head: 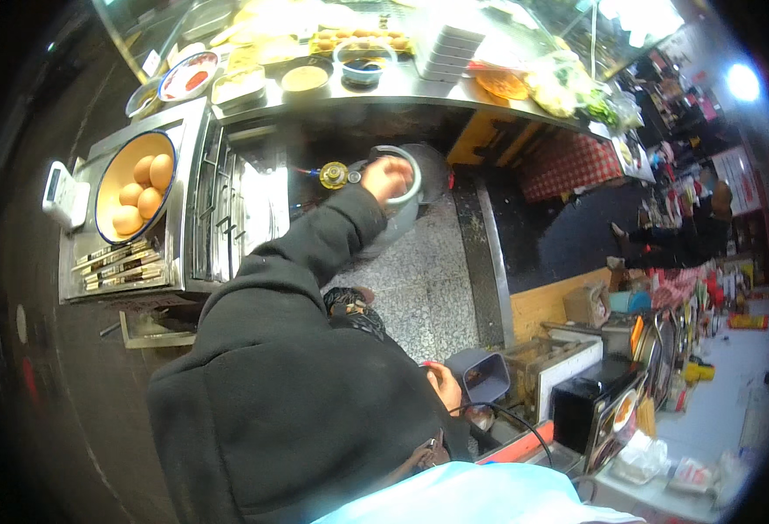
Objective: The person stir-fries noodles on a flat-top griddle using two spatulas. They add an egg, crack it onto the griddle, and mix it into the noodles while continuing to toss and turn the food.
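My left hand (388, 180) reaches down to the grey ring-shaped collar (416, 173) of what looks like a gas cylinder (391, 226). Its fingers bend inside the ring; whether they grip anything is hidden. A yellow gas regulator (334, 175) with a thin hose sits just left of that hand. Low at my right side, my right hand (445, 388) is partly covered by my black sweatshirt (332, 419). Something small and red shows at its fingertips, and I cannot tell whether it is held. A grey plastic bin (489, 374) stands beside this hand.
On the left steel cabinet (178, 216) are an enamel bowl (106, 200) of eggs, wrapped chopsticks (122, 267) and a white device (64, 196). The front counter (332, 98) bears stacked foam boxes (450, 52) and an egg tray (358, 40). A person (679, 229) stands farther right.
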The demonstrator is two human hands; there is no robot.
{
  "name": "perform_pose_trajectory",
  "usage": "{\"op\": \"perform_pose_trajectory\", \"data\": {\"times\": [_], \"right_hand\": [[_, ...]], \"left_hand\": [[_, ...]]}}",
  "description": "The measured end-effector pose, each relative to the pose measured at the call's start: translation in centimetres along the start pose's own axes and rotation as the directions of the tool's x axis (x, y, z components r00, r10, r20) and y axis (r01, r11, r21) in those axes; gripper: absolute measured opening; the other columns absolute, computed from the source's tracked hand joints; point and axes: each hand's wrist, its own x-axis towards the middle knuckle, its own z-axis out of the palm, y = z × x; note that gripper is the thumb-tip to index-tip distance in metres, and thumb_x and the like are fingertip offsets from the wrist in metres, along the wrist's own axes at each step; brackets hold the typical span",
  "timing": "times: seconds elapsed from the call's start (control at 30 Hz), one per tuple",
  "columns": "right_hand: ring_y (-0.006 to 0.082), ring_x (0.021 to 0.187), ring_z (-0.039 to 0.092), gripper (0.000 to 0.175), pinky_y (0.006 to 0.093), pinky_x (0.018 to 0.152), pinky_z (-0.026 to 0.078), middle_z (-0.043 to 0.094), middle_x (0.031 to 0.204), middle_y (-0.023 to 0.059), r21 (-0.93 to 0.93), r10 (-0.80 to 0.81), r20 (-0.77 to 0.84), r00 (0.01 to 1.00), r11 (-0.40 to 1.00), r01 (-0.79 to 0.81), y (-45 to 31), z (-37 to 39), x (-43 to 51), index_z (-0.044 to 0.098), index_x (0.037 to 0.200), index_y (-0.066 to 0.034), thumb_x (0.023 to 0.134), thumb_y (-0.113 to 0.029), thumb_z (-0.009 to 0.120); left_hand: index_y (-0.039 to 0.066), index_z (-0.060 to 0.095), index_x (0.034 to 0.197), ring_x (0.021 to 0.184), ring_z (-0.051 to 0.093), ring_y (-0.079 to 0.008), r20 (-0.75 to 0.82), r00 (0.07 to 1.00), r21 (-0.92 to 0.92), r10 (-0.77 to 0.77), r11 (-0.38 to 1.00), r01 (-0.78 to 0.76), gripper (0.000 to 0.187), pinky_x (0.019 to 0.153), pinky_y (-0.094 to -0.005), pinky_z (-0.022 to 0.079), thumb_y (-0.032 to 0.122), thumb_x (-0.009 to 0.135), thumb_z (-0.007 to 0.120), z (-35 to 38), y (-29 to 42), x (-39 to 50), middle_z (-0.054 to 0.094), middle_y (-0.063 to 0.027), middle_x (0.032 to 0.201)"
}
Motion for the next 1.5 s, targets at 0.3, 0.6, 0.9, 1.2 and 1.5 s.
{"op": "perform_pose_trajectory", "data": {"times": [0.3,0.6,0.9,1.2,1.5], "right_hand": [[0.0141,0.090,0.060,0.028,0.0255,0.082,0.046,0.064,0.101,0.0103,0.143,0.162,0.149,0.976,0.973,-0.183,-1.4,-4.3,7.5,0.054,0.112,0.0025,0.089,-0.012,0.059],[0.0276,0.096,0.062,0.028,0.0357,0.084,0.047,0.063,0.102,0.0179,0.016,0.235,0.390,0.890,0.965,-0.262,-4.8,-4.3,19.4,0.058,0.109,-0.0041,0.087,-0.021,0.055],[0.0298,0.096,0.061,0.029,0.0361,0.085,0.047,0.062,0.104,0.0186,0.011,0.091,0.505,0.858,0.994,-0.111,-5.0,-3.6,24.8,0.058,0.110,-0.0035,0.088,-0.022,0.054],[0.0298,0.093,0.062,0.034,0.0373,0.083,0.048,0.064,0.099,0.0181,-0.074,0.236,0.559,0.795,0.969,-0.235,-5.9,-3.7,27.6,0.055,0.115,-0.0053,0.089,-0.027,0.051],[0.0321,0.093,0.062,0.032,0.0397,0.082,0.048,0.064,0.098,0.0182,-0.063,0.220,0.568,0.793,0.972,-0.225,-5.9,-3.6,29.0,0.057,0.113,-0.0066,0.087,-0.024,0.052]], "left_hand": [[0.003,0.060,0.101,0.086,0.060,-0.0196,-0.371,0.821,0.496,0.434,0.840,-0.221,0.026,0.076,-0.0302,0.050,-0.003,0.076,0.060,-10.8,15.9,17.6,0.062,-0.0120,0.097],[0.006,0.062,0.104,0.089,0.060,-0.0251,-0.299,0.812,0.953,0.500,0.194,0.232,0.035,0.082,-0.0331,0.048,0.030,0.079,0.063,-21.0,19.8,29.1,0.063,-0.0142,0.102],[0.007,0.062,0.105,0.089,0.060,-0.0253,-0.354,0.888,0.932,0.294,0.032,0.361,0.035,0.082,-0.0331,0.048,0.032,0.080,0.062,-22.1,19.2,36.5,0.063,-0.0144,0.102],[0.007,0.062,0.105,0.089,0.060,-0.0254,-0.381,0.914,0.916,0.135,-0.079,0.394,0.036,0.082,-0.0331,0.048,0.034,0.081,0.061,-21.4,18.0,39.4,0.063,-0.0145,0.102],[0.008,0.062,0.105,0.089,0.060,-0.0255,-0.405,0.914,0.900,-0.002,-0.175,0.399,0.037,0.082,-0.0332,0.048,0.036,0.081,0.060,-20.5,17.1,38.9,0.063,-0.0146,0.101]]}}
